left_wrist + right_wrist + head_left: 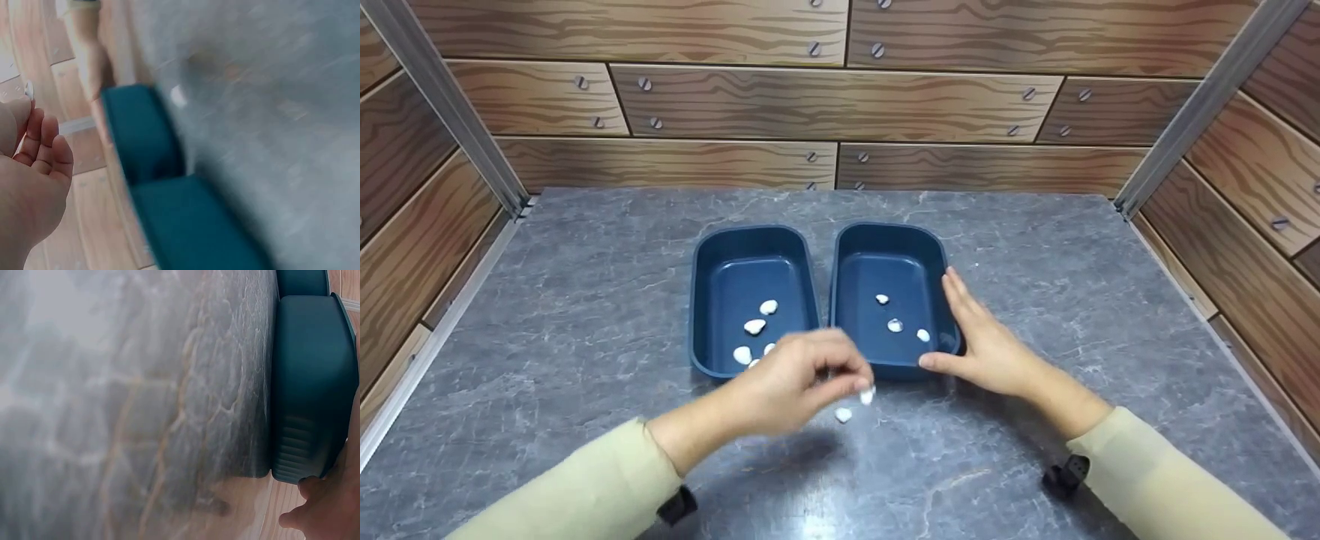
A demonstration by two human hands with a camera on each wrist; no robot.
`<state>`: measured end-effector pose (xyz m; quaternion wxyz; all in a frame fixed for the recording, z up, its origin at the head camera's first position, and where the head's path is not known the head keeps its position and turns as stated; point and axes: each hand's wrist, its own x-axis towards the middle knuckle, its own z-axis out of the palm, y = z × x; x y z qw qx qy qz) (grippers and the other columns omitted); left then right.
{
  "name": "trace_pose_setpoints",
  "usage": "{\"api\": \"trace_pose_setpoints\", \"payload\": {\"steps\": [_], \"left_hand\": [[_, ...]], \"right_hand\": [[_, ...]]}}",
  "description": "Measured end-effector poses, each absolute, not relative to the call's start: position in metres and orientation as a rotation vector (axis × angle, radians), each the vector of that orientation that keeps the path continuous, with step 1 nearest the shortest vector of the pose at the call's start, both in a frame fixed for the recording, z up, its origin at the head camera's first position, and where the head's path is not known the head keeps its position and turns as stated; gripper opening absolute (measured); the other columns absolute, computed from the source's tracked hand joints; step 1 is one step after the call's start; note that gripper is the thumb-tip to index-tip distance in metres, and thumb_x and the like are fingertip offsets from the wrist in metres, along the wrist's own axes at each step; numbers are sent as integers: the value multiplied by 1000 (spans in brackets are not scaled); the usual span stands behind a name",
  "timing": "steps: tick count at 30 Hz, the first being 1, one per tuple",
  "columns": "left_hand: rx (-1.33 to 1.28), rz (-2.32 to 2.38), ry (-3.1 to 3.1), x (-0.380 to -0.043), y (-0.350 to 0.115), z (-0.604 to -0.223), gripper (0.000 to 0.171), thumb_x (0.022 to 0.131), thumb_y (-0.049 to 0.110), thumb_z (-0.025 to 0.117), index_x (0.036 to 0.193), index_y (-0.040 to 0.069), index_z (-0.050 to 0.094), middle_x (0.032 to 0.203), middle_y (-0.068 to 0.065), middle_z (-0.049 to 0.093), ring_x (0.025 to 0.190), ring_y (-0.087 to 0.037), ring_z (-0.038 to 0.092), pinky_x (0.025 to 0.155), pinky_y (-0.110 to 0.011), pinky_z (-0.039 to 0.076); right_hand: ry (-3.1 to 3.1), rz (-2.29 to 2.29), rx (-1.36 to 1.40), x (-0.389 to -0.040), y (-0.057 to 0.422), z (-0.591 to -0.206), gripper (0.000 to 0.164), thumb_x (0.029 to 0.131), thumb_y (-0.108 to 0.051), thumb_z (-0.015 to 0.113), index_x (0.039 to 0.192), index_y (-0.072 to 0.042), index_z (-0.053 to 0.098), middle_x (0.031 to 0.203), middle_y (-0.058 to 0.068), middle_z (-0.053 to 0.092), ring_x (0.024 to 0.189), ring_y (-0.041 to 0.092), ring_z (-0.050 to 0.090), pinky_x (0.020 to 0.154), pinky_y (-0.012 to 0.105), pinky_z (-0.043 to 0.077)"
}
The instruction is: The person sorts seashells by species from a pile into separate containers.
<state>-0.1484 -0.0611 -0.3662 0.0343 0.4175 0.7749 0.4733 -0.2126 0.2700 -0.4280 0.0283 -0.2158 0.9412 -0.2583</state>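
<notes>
My left hand point(799, 379) pinches a small white pebble point(868, 395) between thumb and fingertips, in front of the near edges of two dark blue bins. In the left wrist view the pebble point(29, 90) looks thin and pale at the fingertips. Another white pebble point(843, 415) lies on the table below. The left bin point(697, 300) holds several white pebbles, partly hidden by my left hand. Inside the right bin point(840, 270) are three small pieces, one of them greyish point(895, 325). Against that bin's right side and near corner rests my right hand point(994, 352), fingers extended and thumb spread.
The bins stand side by side on a grey marbled table point(585, 315). Wood-patterned panels point(840, 97) wall the back and both sides, with metal posts point(1207, 105) at the corners. Black straps point(1065, 474) sit at both wrists.
</notes>
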Motion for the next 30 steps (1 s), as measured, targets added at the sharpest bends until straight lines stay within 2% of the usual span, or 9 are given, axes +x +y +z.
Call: {"api": "trace_pose_setpoints", "payload": {"steps": [8,15,21,30], "left_hand": [[1307,1526,2475,-182,-51,-339,8,103,11,71,101,9,79,99,2,70,91,-11,63,82,-30,58],[1132,1538,2545,-213,-43,-328,11,105,14,69,105,10,79,101,0,67,88,-13,61,76,-31,57],[971,1529,2606,-238,-37,-326,13,106,17,68,107,10,79,103,-1,67,89,-18,61,73,-28,53],[783,1498,2678,-271,-27,-337,16,108,20,66,108,11,79,104,-2,66,87,-18,59,72,-28,50]], "right_hand": [[2899,-795,-676,-213,271,-429,121,93,-56,78,171,-9,-1,178,10,-6,160,45,10,123,71,12],[2883,-814,-665,-213,271,-428,122,92,-55,80,171,-11,-2,178,9,-8,160,45,10,124,70,15],[2874,-826,-651,-213,270,-428,122,92,-57,79,172,-14,-3,178,4,-10,160,46,10,123,71,16],[2894,-816,-665,-212,270,-429,122,91,-58,79,172,-13,-1,178,9,-6,159,46,12,122,71,19]]}}
